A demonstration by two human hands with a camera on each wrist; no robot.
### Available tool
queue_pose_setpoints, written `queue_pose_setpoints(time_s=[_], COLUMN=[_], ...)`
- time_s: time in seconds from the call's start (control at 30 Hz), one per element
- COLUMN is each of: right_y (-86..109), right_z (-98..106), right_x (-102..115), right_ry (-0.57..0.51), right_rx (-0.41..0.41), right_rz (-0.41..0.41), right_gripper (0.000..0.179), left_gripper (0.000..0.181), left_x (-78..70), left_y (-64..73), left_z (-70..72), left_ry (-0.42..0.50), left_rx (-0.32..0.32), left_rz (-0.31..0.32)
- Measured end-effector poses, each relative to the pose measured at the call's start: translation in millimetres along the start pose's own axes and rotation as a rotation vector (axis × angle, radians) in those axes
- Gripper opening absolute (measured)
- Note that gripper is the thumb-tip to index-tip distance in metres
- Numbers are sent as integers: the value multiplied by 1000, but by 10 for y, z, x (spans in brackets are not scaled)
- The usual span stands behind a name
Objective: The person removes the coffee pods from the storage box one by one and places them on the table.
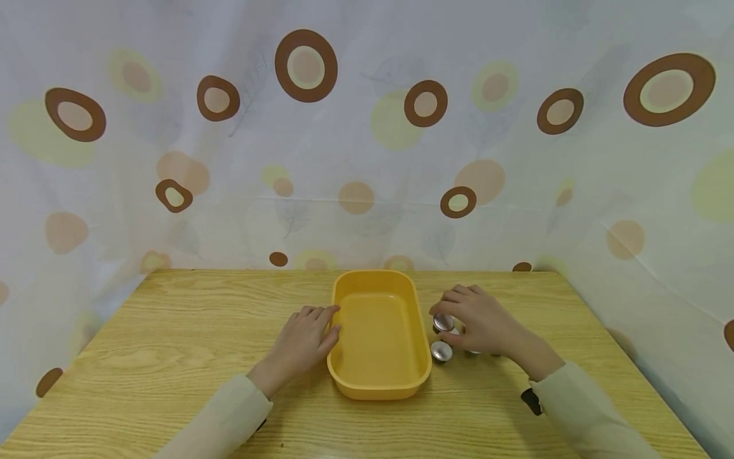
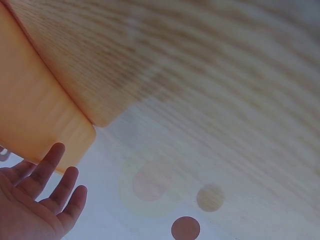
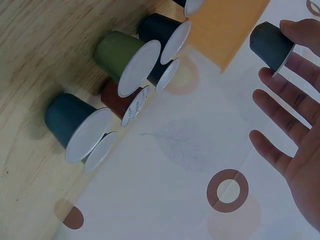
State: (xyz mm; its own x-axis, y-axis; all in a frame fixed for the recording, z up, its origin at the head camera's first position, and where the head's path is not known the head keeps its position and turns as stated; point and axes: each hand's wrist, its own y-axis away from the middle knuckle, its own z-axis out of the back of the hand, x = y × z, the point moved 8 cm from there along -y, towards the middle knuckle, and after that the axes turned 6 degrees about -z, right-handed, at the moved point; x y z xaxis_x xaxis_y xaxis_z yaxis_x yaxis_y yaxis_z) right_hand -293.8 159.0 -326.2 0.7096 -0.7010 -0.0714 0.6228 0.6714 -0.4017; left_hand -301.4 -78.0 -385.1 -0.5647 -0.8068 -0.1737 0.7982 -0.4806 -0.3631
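My right hand (image 1: 478,322) pinches a dark grey-green coffee capsule (image 3: 271,46) between thumb and fingers, its other fingers spread. In the head view this capsule's silvery lid (image 1: 443,322) faces up, just right of a yellow plastic tray (image 1: 380,392). Under and around that hand several capsules stand lid up on the table, among them a green one (image 3: 112,55), a teal one (image 3: 70,120) and a red-brown one (image 3: 115,98); the hand partly hides them in the head view. My left hand (image 1: 304,338) rests its fingertips on the tray's left rim, fingers relaxed.
The tray stands lengthwise mid-table, its inside showing bare yellow. One capsule (image 1: 441,351) stands close to its right wall. The wood-grain table (image 1: 189,357) ends at the back against a patterned cloth (image 1: 355,140).
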Motion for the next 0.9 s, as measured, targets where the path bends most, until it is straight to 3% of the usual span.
queue_pose_setpoints(time_s=[0.43,0.9], right_y=[252,461], right_z=[-115,-183], right_x=[-64,-63], right_ry=[1,-11], right_rx=[76,33], right_rz=[-19,1], right_gripper=[27,32], left_gripper=[41,40], left_x=[27,18], left_y=[2,2], left_z=[-30,-15], left_ry=[-9,-4], left_rx=[2,-13], left_rz=[3,-10])
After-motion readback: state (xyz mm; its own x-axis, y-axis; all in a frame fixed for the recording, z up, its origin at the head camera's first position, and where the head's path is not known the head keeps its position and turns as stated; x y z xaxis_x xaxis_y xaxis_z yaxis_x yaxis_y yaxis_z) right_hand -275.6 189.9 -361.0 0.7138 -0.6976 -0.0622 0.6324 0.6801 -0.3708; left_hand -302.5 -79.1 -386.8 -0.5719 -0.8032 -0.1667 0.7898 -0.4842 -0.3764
